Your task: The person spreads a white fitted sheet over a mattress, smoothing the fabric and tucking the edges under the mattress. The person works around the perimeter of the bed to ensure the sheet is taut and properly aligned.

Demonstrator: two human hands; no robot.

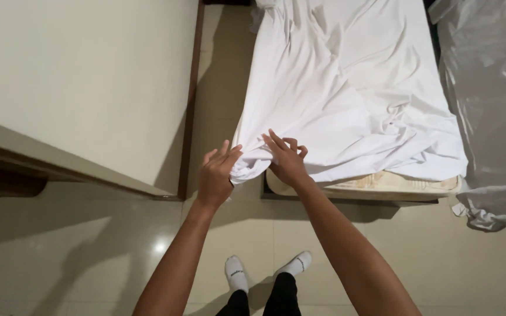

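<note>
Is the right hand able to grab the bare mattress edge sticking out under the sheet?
Probably yes: the right hand grips the white sheet right beside the uncovered mattress edge, with nothing between them.

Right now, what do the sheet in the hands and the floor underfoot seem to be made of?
White bed sheet: thin woven fabric, probably cotton or a blend, matte; it creases and bunches softly where the left hand and right hand gather its corner.
Floor: glossy beige tiles, likely ceramic; grout lines and a light reflection show.
</note>
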